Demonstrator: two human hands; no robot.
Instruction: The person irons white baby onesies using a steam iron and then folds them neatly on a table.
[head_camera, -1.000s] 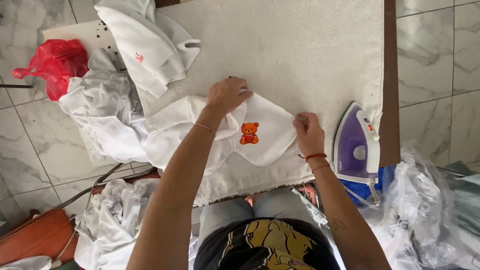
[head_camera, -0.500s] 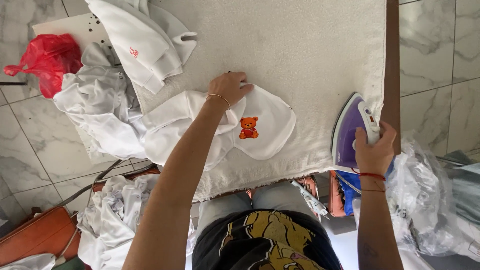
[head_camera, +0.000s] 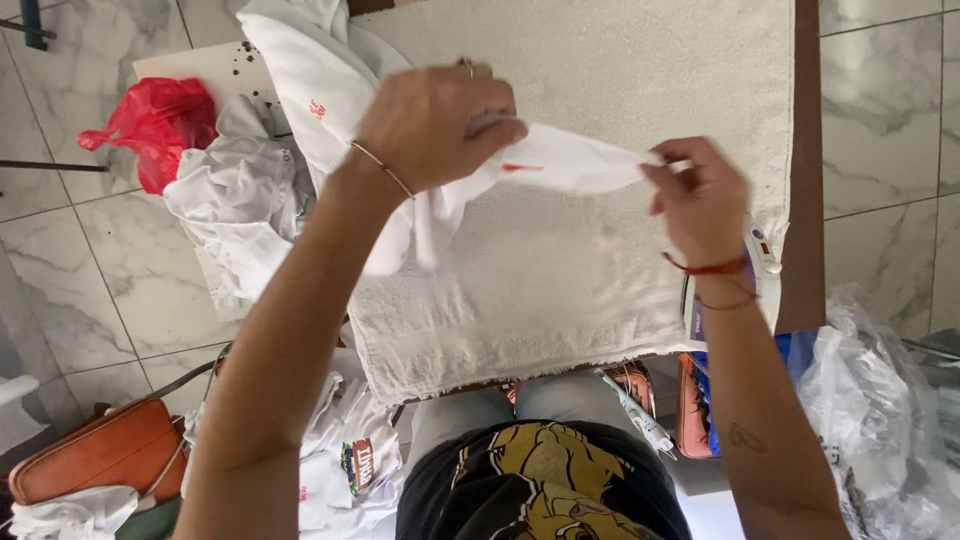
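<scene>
Two gripping hands, left hand (head_camera: 435, 125) and right hand (head_camera: 700, 195), white garment (head_camera: 575, 160) stretched between.

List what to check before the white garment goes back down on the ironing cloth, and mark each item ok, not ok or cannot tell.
1. Left hand grips the white garment: ok, fingers closed on one end.
2. Right hand grips the other end: ok, pinched between thumb and fingers.
3. Garment is off the ironing cloth: ok at the stretched part; one end hangs by the left wrist.
4. Cloth under the hands is bare: ok, nothing lies on that patch.
5. Iron stands away from the landing spot: ok, at the right edge behind the right wrist.
6. Iron is hot or switched on: cannot tell.
</scene>
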